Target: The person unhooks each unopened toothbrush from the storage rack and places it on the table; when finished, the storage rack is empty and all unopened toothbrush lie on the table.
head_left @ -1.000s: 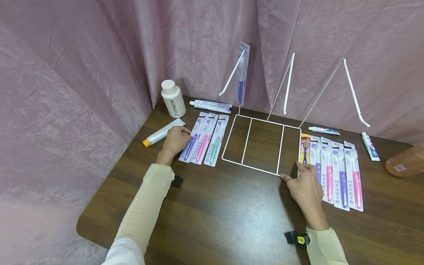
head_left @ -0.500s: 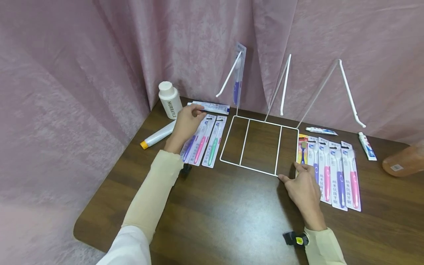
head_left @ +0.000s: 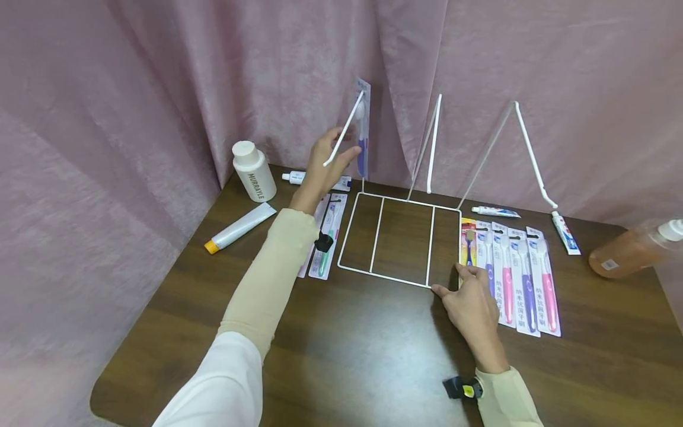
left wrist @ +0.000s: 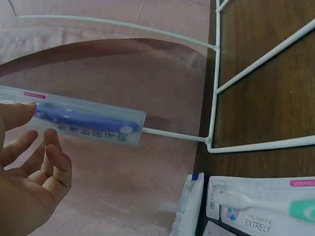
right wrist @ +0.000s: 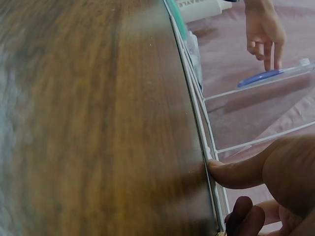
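A white wire rack (head_left: 411, 201) stands on the brown table, with three slanted hooks rising at its back. A packaged purple toothbrush (head_left: 363, 127) hangs on the left hook (head_left: 344, 131). My left hand (head_left: 326, 160) is raised beside that hook, fingers loosely spread, and one fingertip touches the pack's end (left wrist: 88, 123). It grips nothing. My right hand (head_left: 469, 305) lies at the rack's front right corner, with the thumb (right wrist: 241, 172) pressed against the base wire (right wrist: 194, 103). Its fingers rest on the nearest toothbrush pack.
Several toothbrush packs (head_left: 512, 273) lie right of the rack; more packs (head_left: 333, 228) lie left, partly under my arm. A white bottle (head_left: 253, 172), an orange-capped tube (head_left: 237, 227), small toothpaste tubes (head_left: 493, 211) and a fallen amber bottle (head_left: 629, 252) surround them. Pink curtain backs the table.
My left hand rose from the toothbrush packs on the table, past the toothpaste tube, up to the hanging pack. The right hand stayed at the rack's corner.
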{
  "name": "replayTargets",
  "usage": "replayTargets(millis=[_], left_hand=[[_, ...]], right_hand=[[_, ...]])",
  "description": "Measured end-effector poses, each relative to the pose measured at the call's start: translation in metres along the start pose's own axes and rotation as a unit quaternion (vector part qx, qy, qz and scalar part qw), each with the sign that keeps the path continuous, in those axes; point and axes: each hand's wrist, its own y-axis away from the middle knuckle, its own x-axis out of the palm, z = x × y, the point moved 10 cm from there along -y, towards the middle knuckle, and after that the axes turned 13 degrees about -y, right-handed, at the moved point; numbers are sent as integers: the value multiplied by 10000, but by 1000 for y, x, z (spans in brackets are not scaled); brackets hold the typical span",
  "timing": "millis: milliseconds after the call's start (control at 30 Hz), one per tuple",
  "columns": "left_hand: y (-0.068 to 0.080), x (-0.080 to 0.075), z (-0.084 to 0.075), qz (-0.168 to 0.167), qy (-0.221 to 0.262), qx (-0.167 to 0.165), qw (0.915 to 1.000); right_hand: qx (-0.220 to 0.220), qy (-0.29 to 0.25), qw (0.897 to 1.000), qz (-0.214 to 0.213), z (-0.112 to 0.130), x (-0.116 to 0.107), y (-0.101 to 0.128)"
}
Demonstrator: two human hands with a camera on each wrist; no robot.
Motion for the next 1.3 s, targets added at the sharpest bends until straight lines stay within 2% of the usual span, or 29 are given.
replayTargets(millis=[200,367,600,733,900,1000,1133,1300], left_hand=[[-1,-6,7,4,294,-373,9989],[-1,-12,13,-103,334,-528,9980],[2,-17,16,-349,568,-437,9968],[8,-21,18,-479,815,-395,9947],[16,-23,10,-543,1119,-272,9919],[19,-23,0,-493,1175,-190,9917],[26,-18,-9,-268,1137,-137,9931],[49,-14,1,144,758,-323,9965]], right_hand=[[-129,34,9999,43,7,3,0],[-210,53,9997,64,10,5,-2],[-247,66,9997,46,12,6,-4],[-223,77,9996,133,13,9,-5],[-188,116,9996,203,12,8,-9],[-206,136,9995,216,12,6,-13],[-206,144,9993,275,11,4,-19],[-203,151,9993,279,10,4,-23]])
